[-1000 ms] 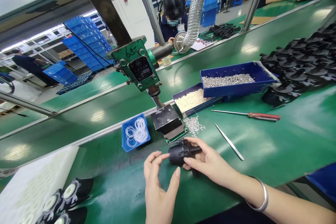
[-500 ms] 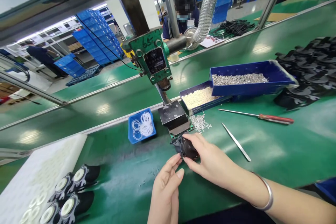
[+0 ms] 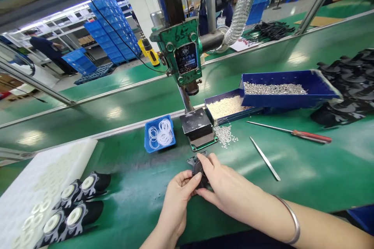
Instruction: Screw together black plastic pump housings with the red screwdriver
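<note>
Both hands hold one black plastic housing point(image 3: 198, 166) just in front of the press base. My left hand point(image 3: 179, 196) pinches its left side, with the thumb laid across the front. From the right, my right hand point(image 3: 216, 181) grips the same part, fingers over the top and thumb below; much of the housing is hidden behind the fingers. Behind it stands the green press point(image 3: 185, 56) with its black anvil block point(image 3: 196, 122). A blue tray point(image 3: 147, 140) of white rings point(image 3: 162, 134) sits left of the block. Small rings point(image 3: 224, 135) lie loose to its right.
Blue bins hold metal pins point(image 3: 274, 88) and cream-coloured bits point(image 3: 224, 107). A screwdriver point(image 3: 309, 136) and tweezers point(image 3: 264, 158) lie at right. Black parts point(image 3: 350, 85) are heaped at far right. Several housings with white rings point(image 3: 74, 216) stand at left by a white foam tray point(image 3: 84, 155).
My left hand has come up against the housing and now grips it with the thumb in front. The housing sits slightly farther from the press base. The camera view has shifted.
</note>
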Demonstrator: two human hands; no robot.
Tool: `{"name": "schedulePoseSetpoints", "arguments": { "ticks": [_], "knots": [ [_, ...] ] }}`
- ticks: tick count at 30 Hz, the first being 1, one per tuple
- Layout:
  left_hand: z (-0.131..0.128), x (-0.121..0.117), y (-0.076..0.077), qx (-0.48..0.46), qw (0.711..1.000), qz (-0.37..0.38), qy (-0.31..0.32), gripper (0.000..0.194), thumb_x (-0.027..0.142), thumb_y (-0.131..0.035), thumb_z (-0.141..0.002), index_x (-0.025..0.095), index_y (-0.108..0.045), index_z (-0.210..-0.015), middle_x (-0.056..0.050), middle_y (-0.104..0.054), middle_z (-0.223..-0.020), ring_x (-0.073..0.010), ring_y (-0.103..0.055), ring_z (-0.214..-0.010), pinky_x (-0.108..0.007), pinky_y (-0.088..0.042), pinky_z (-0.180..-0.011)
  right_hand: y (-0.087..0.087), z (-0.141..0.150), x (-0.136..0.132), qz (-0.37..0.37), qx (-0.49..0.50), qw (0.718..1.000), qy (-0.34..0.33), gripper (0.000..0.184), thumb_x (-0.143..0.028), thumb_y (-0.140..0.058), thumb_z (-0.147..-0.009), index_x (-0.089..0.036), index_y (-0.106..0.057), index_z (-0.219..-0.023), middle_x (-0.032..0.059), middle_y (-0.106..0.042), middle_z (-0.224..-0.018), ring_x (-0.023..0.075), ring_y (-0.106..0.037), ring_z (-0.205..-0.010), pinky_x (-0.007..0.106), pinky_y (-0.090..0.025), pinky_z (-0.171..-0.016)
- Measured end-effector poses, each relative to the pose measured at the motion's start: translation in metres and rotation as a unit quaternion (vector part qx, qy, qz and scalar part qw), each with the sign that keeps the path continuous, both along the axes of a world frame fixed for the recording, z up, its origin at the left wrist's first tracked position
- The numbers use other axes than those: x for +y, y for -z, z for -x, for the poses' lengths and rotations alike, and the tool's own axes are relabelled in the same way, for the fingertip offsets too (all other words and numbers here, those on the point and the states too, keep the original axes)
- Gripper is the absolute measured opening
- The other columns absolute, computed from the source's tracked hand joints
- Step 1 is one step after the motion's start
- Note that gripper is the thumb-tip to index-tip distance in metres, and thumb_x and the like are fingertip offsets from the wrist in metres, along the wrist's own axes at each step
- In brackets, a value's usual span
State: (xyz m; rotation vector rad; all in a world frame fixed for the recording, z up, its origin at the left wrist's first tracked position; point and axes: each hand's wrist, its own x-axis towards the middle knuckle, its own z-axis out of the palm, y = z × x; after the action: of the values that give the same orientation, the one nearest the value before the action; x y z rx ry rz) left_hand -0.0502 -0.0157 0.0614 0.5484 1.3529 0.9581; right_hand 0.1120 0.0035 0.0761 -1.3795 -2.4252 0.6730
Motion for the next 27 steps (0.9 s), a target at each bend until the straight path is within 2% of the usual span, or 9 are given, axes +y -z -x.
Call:
{"name": "schedulePoseSetpoints", "arguments": {
  "ticks": [6, 8, 10, 13, 15, 17, 22, 24, 27],
  "knots": [
    [0.018, 0.012, -0.003, 0.003, 0.998, 0.040, 0.041, 0.037, 0.040, -0.091, -0.065, 0.012, -0.072, -0.081, -0.003, -0.069, -0.078, -0.0105, -0.061, -0.066, -0.025, -0.053, -0.070, -0.010, 0.005, 0.003, -0.023, -0.053, 0.998, -0.026, 0.072, -0.043, -0.066, -0.092, -0.002, -0.039, -0.145, 0.0213, -0.061, -0.111, 0.0266, -0.071, -0.079, 0.036, -0.059, -0.063],
    [0.026, 0.021, -0.003, 0.005, 0.996, 0.054, 0.070, 0.036, 0.041, -0.090, -0.067, 0.011, -0.073, -0.078, -0.002, -0.068, -0.074, -0.0091, -0.059, -0.062, -0.023, -0.052, -0.067, -0.010, -0.001, 0.011, -0.023, -0.031, 0.998, -0.051, 0.075, -0.048, -0.065, -0.092, -0.003, -0.039, -0.145, 0.0204, -0.064, -0.110, 0.0288, -0.071, -0.084, 0.037, -0.059, -0.066],
    [0.032, 0.031, -0.005, 0.006, 0.991, 0.073, 0.110, 0.034, 0.039, -0.089, -0.068, 0.011, -0.074, -0.076, -0.002, -0.068, -0.073, -0.0082, -0.059, -0.063, -0.020, -0.051, -0.064, -0.008, -0.015, 0.022, -0.009, 0.018, 0.998, -0.056, 0.069, -0.050, -0.062, -0.094, -0.008, -0.040, -0.145, 0.0164, -0.067, -0.108, 0.0285, -0.071, -0.090, 0.037, -0.057, -0.072],
    [0.038, 0.044, -0.009, 0.007, 0.983, 0.092, 0.156, 0.032, 0.037, -0.090, -0.068, 0.010, -0.076, -0.076, -0.005, -0.071, -0.079, -0.0089, -0.060, -0.067, -0.018, -0.050, -0.063, -0.003, -0.043, 0.046, 0.010, 0.070, 0.997, -0.008, 0.035, -0.041, -0.053, -0.101, -0.018, -0.056, -0.127, 0.0074, -0.070, -0.104, 0.0217, -0.069, -0.090, 0.033, -0.053, -0.078],
    [0.039, 0.048, -0.011, 0.003, 0.981, 0.096, 0.169, 0.031, 0.037, -0.091, -0.067, 0.010, -0.076, -0.076, -0.007, -0.073, -0.081, -0.0102, -0.061, -0.070, -0.019, -0.052, -0.064, 0.004, -0.060, 0.060, 0.012, 0.060, 0.998, 0.012, 0.020, -0.033, -0.051, -0.102, -0.019, -0.065, -0.109, 0.0056, -0.070, -0.102, 0.0200, -0.067, -0.090, 0.032, -0.051, -0.081],
    [0.038, 0.051, -0.013, 0.000, 0.981, 0.093, 0.172, 0.031, 0.037, -0.091, -0.067, 0.011, -0.077, -0.076, -0.007, -0.073, -0.081, -0.0112, -0.061, -0.071, -0.021, -0.052, -0.065, 0.015, -0.073, 0.068, 0.016, 0.039, 0.999, -0.003, 0.016, -0.027, -0.055, -0.100, -0.018, -0.067, -0.100, 0.0056, -0.069, -0.098, 0.0201, -0.066, -0.089, 0.032, -0.050, -0.079],
    [0.039, 0.055, -0.016, -0.012, 0.975, 0.087, 0.205, 0.028, 0.035, -0.086, -0.074, 0.010, -0.079, -0.084, -0.011, -0.074, -0.091, -0.0138, -0.062, -0.078, -0.023, -0.054, -0.070, 0.043, -0.072, 0.064, 0.013, 0.011, 0.995, -0.095, 0.018, -0.027, -0.065, -0.095, -0.019, -0.065, -0.110, 0.0039, -0.065, -0.102, 0.0166, -0.064, -0.091, 0.028, -0.050, -0.081],
    [0.040, 0.056, -0.016, -0.013, 0.974, 0.088, 0.208, 0.027, 0.034, -0.085, -0.074, 0.010, -0.079, -0.085, -0.011, -0.074, -0.091, -0.0140, -0.062, -0.078, -0.023, -0.054, -0.071, 0.047, -0.064, 0.060, -0.006, -0.010, 0.993, -0.118, 0.014, -0.024, -0.064, -0.095, -0.016, -0.064, -0.106, 0.0052, -0.063, -0.102, 0.0166, -0.062, -0.091, 0.027, -0.050, -0.081],
    [0.040, 0.056, -0.016, -0.011, 0.975, 0.091, 0.202, 0.027, 0.035, -0.085, -0.075, 0.012, -0.078, -0.084, -0.008, -0.072, -0.086, -0.0138, -0.062, -0.077, -0.022, -0.054, -0.069, 0.048, -0.052, 0.054, -0.047, -0.060, 0.988, -0.137, 0.006, -0.015, -0.058, -0.095, -0.012, -0.063, -0.093, 0.0070, -0.061, -0.093, 0.0167, -0.058, -0.079, 0.028, -0.049, -0.073]
  ]
}}
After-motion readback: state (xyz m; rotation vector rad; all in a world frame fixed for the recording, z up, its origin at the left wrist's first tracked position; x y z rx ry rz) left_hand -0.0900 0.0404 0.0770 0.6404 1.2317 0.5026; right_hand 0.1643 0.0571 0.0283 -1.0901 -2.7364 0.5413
